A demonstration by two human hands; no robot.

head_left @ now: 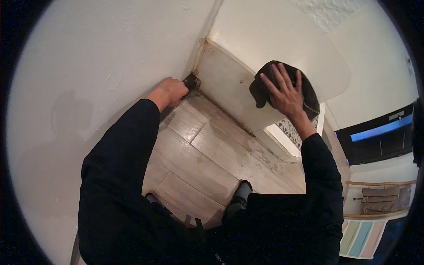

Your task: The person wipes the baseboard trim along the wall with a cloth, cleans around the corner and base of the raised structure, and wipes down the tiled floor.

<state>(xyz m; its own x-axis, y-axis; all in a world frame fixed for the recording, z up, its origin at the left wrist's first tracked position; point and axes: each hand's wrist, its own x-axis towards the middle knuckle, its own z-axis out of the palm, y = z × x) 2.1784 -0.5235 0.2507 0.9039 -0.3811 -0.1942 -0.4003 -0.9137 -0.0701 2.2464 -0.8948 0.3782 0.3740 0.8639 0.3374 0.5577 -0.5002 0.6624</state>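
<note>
My left hand (172,92) is down in the corner by the floor, its fingers closed round a dark cloth-like piece (191,82) that touches the base of the wall and the white panel (234,81). Over on the right, my right hand (286,95) lies with fingers spread on a dark, crumpled cloth (311,95), pressing it against the white surface. Part of this cloth hangs to the left of the fingers. The underside of my right palm is hidden.
A white wall (101,57) rises on the left. Wood-look tiles (190,154) cover the floor, with my feet on them. Brown stains run along the panel's edges. At the right are a black object with a blue strip (380,137) and a wooden rack (382,183) holding folded cloth (380,201).
</note>
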